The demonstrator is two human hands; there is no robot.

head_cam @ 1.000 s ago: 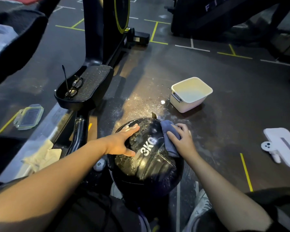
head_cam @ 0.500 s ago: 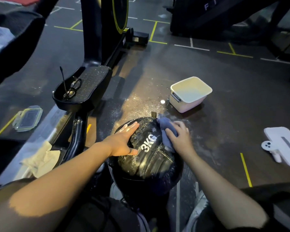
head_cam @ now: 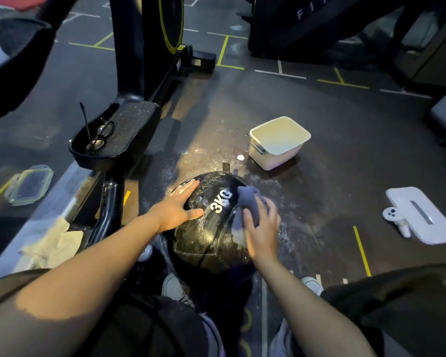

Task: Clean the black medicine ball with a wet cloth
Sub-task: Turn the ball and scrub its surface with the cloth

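Note:
The black medicine ball (head_cam: pixel 206 235), marked 3KG in white, sits on the wet dark floor between my feet. My left hand (head_cam: pixel 177 208) lies flat on the ball's upper left side, fingers straight. My right hand (head_cam: pixel 262 226) presses a crumpled blue-grey cloth (head_cam: pixel 245 202) against the ball's right side, fingers curled over the cloth. The ball's surface glistens with water.
A white tub (head_cam: pixel 278 143) stands on the floor beyond the ball. An exercise machine's black pedal (head_cam: pixel 119 135) at the left holds a pair of glasses (head_cam: pixel 99 136). A clear lid (head_cam: pixel 29 184) and a beige rag (head_cam: pixel 54 243) lie left. A white device (head_cam: pixel 422 215) lies right.
My right hand has slid the cloth down and toward me along the ball's right side. The ball has turned a little under my hands; my left hand stays on it.

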